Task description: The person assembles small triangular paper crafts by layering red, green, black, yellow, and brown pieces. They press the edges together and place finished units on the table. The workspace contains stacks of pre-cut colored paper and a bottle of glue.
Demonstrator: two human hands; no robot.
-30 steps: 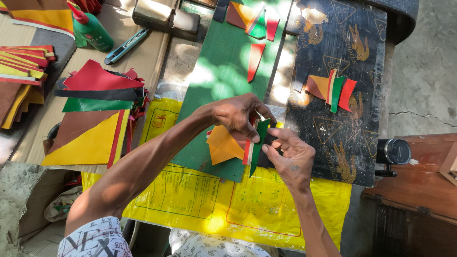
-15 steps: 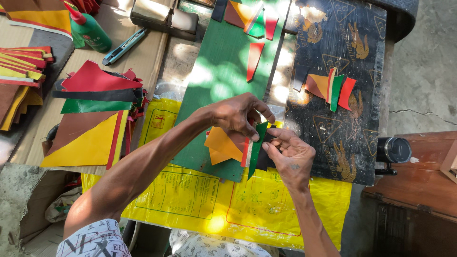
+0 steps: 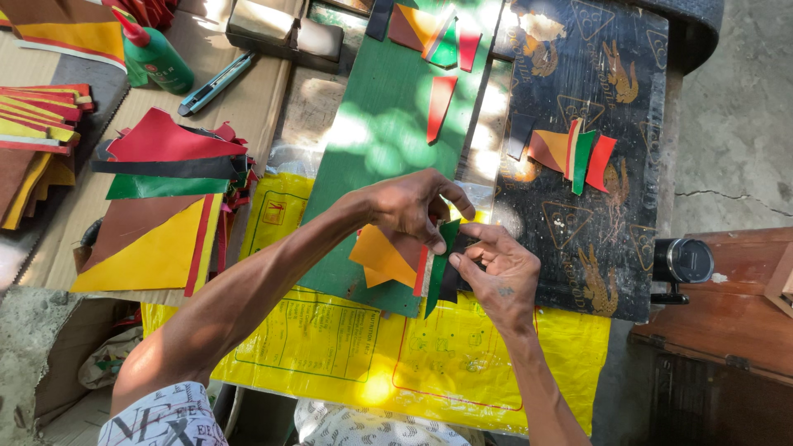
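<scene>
My left hand (image 3: pixel 410 205) and my right hand (image 3: pixel 496 272) meet over the near end of a green cutting mat (image 3: pixel 388 140). Between their fingertips is a narrow green leather strip (image 3: pixel 439 263), set against a fan of orange, brown and red leather pieces (image 3: pixel 384 258). My left hand's fingers pinch the strip's top end. My right hand's thumb and fingers press the strip from the right side. The fan lies half on the mat, half on a yellow plastic sack (image 3: pixel 372 347).
A finished coloured fan (image 3: pixel 570 153) lies on a black patterned sheet (image 3: pixel 595 91). More cut pieces (image 3: pixel 434 37) sit at the mat's far end. Stacked leather sheets (image 3: pixel 161 215), a green glue bottle (image 3: pixel 153 54) and a utility knife (image 3: pixel 216 83) are on the left. A wooden cabinet (image 3: pixel 727 306) stands on the right.
The hands have stayed in place. The fingers shifted slightly along the green strip, pressing it closer against the fan.
</scene>
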